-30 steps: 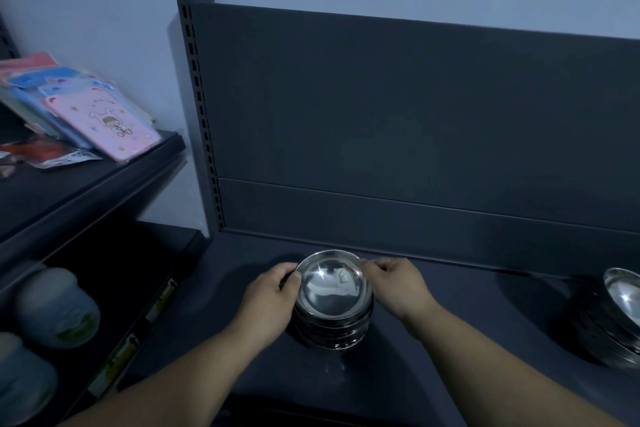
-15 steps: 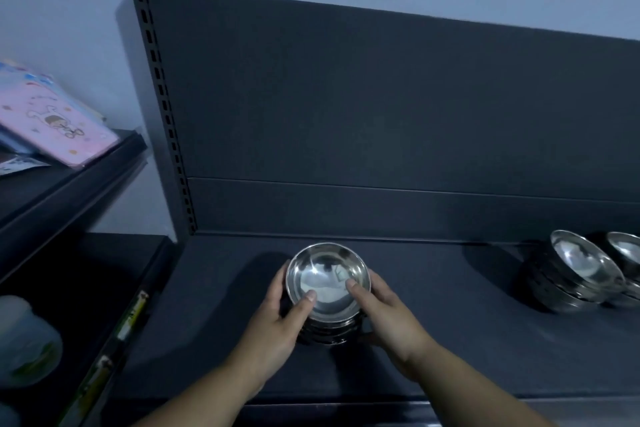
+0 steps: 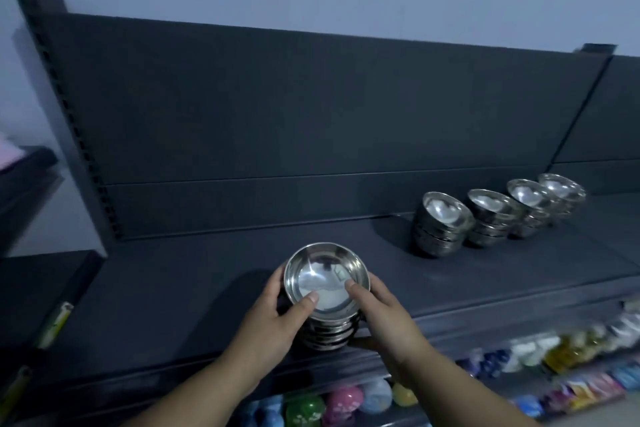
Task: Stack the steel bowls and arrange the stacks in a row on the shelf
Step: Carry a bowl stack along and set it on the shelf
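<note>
A stack of steel bowls [image 3: 327, 291] sits near the front edge of the dark shelf [image 3: 180, 288]. My left hand [image 3: 273, 322] grips its left side with the thumb over the top bowl's rim. My right hand [image 3: 384, 319] grips the right side, its thumb also inside the rim. Further right along the shelf stands a row of several other bowl stacks, from the nearest stack [image 3: 441, 224] to the farthest stack [image 3: 562, 192].
The shelf's dark back panel [image 3: 311, 114] rises behind, with a slotted upright [image 3: 74, 135] at the left. A lower shelf holds colourful round items [image 3: 341, 402] and packets [image 3: 568, 354]. Another shelf unit [image 3: 31, 191] stands at the left.
The view has swung right and the stack in my hands has come nearer the shelf's front edge. The row of other stacks has come fully into sight. Both thumbs now rest inside the rim.
</note>
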